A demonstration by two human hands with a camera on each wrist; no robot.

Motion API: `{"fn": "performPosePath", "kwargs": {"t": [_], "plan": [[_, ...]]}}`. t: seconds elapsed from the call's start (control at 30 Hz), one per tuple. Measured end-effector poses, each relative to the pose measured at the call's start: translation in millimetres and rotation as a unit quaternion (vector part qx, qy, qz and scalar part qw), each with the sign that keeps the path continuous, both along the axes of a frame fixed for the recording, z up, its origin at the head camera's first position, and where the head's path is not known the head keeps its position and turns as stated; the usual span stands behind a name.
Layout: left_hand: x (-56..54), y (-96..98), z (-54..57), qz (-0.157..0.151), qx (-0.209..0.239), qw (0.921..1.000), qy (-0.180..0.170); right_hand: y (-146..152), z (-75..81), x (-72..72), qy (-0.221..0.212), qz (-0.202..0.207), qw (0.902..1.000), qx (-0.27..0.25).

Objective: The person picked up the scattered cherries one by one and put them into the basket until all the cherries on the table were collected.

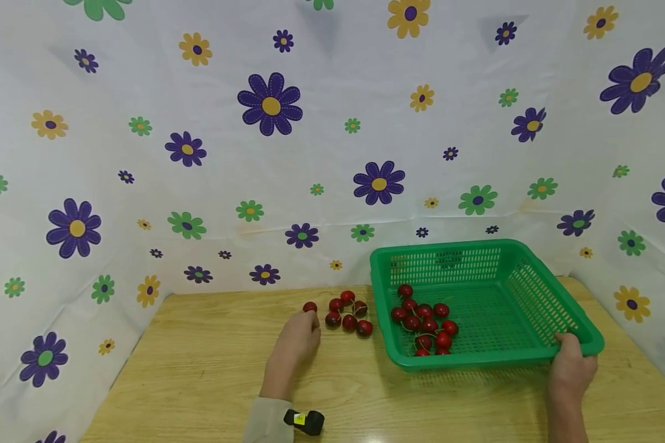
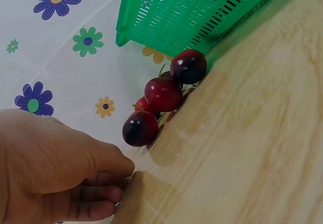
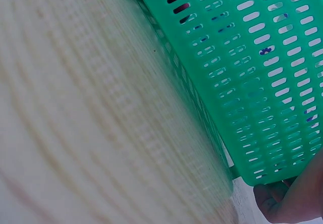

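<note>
My left hand point(image 1: 299, 338) reaches over the wooden table, thumb and fingertips drawn together at a dark red cherry point(image 1: 310, 306). In the left wrist view the fingers of that hand point(image 2: 65, 168) are curled, and this cherry is hidden. Several stemmed cherries point(image 1: 350, 322) lie grouped just to its right. My right hand point(image 1: 571, 369) grips the near right corner of a green plastic basket point(image 1: 490, 355), its thumb over the rim. Inside the basket, more cherries point(image 1: 429, 325) are gathered toward the left side.
The light wooden table point(image 1: 210, 363) runs up to a white curtain point(image 1: 321, 154) printed with flowers, which closes off the back and both sides. A black strap with a small device point(image 1: 305, 422) sits on the left wrist.
</note>
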State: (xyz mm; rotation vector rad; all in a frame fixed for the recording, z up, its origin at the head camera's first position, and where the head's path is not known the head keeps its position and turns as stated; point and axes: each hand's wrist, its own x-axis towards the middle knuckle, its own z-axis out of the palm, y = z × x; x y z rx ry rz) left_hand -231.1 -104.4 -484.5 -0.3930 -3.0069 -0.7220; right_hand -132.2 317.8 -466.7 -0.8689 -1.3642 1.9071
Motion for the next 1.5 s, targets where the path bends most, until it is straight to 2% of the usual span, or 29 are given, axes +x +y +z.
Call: {"fn": "performPosePath", "kwargs": {"t": [0.13, 0.33, 0.47, 0.77, 0.97, 1.17, 1.27, 1.4, 1.5], "plan": [[1.5, -0.5, 0.7, 0.026, 0.013, 0.9996, -0.007, -1, 0.3, 0.2, -0.003, 0.0, 1.0, 0.004], [3.5, 0.3, 3.1, 0.121, 0.043, 0.991, -0.038, 0, 0.7, 0.8, -0.006, 0.004, 0.9999, -0.007], [2.6, 2.2, 3.5, 0.147, 0.04, 0.9871, -0.047, 0, 1.7, 1.0, -0.008, 0.008, 0.9998, -0.013], [1.5, 0.3, 0.9, 0.163, 0.007, 0.9852, -0.052, -2, 1.9, 2.2, -0.009, 0.009, 0.9999, -0.002], [3.3, -4.7, 4.1, 0.166, 0.014, 0.9854, -0.033, 0, 1.5, 3.0, -0.012, 0.012, 0.9999, 0.006], [2.7, -3.5, 16.9, 0.165, 0.059, 0.9845, -0.013, 1, 3.4, 2.7, -0.02, 0.007, 0.9998, 0.005], [1.7, 0.8, 25.9, 0.161, 0.065, 0.9848, 0.011, 1, 4.0, 1.5, -0.023, 0.008, 0.9997, 0.003], [3.5, 10.2, 42.4, 0.137, 0.065, 0.9872, 0.049, 1, 2.6, 0.2, -0.023, 0.009, 0.9997, -0.002], [4.3, 19.6, 55.9, 0.114, 0.07, 0.9889, 0.065, 1, 0.9, 1.0, -0.022, 0.009, 0.9997, -0.003]]}}
